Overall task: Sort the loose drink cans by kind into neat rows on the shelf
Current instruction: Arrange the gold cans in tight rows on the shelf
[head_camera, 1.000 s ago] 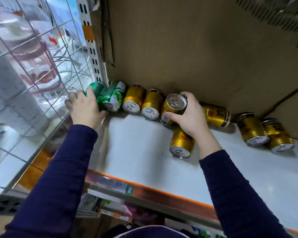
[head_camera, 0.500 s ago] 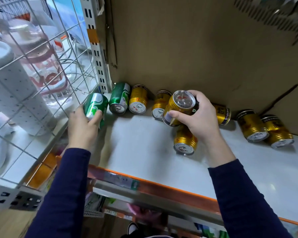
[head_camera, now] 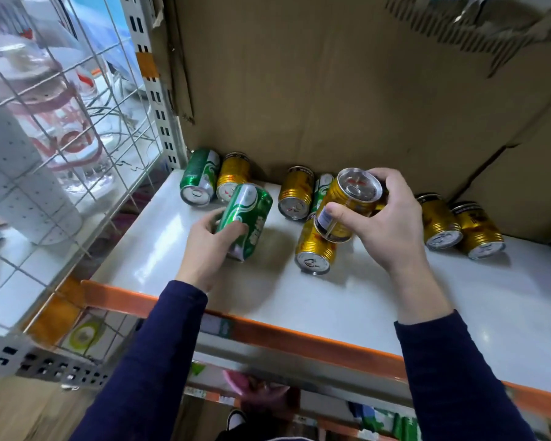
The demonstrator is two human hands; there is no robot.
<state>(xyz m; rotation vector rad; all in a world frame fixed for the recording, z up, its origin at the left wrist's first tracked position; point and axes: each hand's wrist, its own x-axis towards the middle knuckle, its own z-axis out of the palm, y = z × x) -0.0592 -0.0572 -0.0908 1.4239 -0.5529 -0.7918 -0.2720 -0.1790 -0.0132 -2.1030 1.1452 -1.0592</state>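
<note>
Nearest to you is the orange front edge (head_camera: 299, 337) of the white shelf (head_camera: 347, 300). Your left hand (head_camera: 210, 246) is closed around a green can (head_camera: 247, 218), held tilted above the shelf. Your right hand (head_camera: 385, 224) grips a gold can (head_camera: 347, 202) just over another gold can (head_camera: 314, 249) lying down. Further back, more green and gold cans lie mixed against the cardboard wall (head_camera: 331, 90)

A shop aisle, seen at a stocking shelf.
The white shelf (head_camera: 379, 300) has an orange price-strip edge (head_camera: 299, 340) with labels, slotted metal uprights (head_camera: 147, 74), a wire-mesh side panel (head_camera: 61, 148), cardboard backing (head_camera: 331, 90) and drink cans (head_camera: 439, 222).
</note>
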